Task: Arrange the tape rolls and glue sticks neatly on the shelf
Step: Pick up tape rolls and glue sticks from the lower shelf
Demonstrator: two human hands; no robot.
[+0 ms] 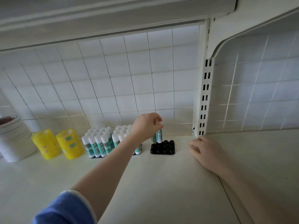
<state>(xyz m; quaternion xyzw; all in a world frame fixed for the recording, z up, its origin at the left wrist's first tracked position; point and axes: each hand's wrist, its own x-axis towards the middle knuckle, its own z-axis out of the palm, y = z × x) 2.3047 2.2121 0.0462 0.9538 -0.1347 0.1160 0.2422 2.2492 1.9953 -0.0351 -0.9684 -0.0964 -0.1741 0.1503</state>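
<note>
Where left hand (148, 125) pinches: glue stick (159, 136) beneath.

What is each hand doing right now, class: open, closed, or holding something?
Left hand: pinching the white cap of a glue stick over the black holder tray.
Right hand: open, resting on the shelf, holding nothing.

two yellow stacks of tape rolls (58, 143) stand side by side on the shelf (145, 183). right of them, upright white-capped glue sticks (98, 143) fill black trays. one glue stick (159, 135) stands upright in a nearly empty black tray (163, 147).
</note>
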